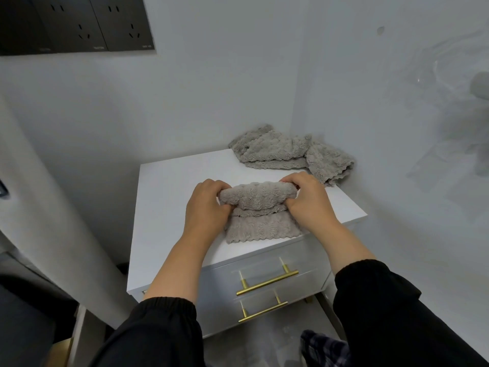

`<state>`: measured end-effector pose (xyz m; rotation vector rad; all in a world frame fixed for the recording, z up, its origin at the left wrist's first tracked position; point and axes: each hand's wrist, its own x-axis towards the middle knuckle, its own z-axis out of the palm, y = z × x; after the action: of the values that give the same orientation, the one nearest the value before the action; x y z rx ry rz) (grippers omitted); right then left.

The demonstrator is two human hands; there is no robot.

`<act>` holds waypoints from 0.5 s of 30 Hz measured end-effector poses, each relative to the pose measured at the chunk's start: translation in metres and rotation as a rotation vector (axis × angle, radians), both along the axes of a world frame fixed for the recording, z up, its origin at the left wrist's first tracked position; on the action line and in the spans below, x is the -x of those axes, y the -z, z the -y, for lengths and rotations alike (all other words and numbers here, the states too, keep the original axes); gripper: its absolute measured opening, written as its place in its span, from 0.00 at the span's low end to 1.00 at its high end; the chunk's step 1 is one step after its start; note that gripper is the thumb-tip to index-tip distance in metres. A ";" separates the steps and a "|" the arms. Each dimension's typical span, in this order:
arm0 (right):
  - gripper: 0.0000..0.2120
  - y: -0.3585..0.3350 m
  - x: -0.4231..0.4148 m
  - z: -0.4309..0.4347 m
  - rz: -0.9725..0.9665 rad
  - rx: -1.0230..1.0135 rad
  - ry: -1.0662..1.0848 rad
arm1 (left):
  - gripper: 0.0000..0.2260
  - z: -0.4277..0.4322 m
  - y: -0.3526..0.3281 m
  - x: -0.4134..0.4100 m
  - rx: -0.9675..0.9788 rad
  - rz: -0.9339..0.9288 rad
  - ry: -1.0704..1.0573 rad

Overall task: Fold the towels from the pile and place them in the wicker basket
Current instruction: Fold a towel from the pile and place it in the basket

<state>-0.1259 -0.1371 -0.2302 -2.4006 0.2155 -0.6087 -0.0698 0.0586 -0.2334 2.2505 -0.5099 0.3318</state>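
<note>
- Two black sleeves (pixel 158 337) reach in from the near side, and a patch of plaid cloth (pixel 322 348) shows at the bottom edge.
- Below the near edge of the white cabinet top (pixel 164 186), two drawers carry brass bar handles (pixel 267 282).
- The grey towel (pixel 258 213) lies close to the near edge, about midway along it: plush and ribbed, scalloped hem toward the person, its far part lifted and curled over into a thick roll.
- The left hand (pixel 206 207) pinches the roll's left end, fingers curled round it with the thumb beneath; the right hand (pixel 308 200) grips the right end the same way (both hands touch the cloth).
- At the far right corner, a crumpled pile of towels (pixel 291 153) overhangs the edge, close behind the right hand.
- Dark wall sockets (pixel 79 22) sit high on the far left wall.
</note>
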 end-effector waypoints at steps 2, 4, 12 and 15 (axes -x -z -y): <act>0.17 0.002 0.000 -0.001 0.044 0.028 0.021 | 0.09 0.001 0.003 -0.001 -0.013 0.030 -0.021; 0.17 0.002 0.001 -0.003 0.059 0.048 0.040 | 0.09 0.002 0.004 0.000 -0.029 0.059 -0.033; 0.18 -0.013 0.014 0.007 -0.229 0.107 -0.115 | 0.17 -0.018 -0.010 0.003 -0.158 -0.127 0.184; 0.21 -0.023 0.025 0.009 -0.318 0.057 -0.172 | 0.15 -0.023 -0.019 0.009 -0.140 -0.222 0.208</act>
<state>-0.1513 -0.1462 -0.2068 -2.5298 0.1239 -0.1551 -0.0783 0.0820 -0.2140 2.3064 -0.6580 -0.0610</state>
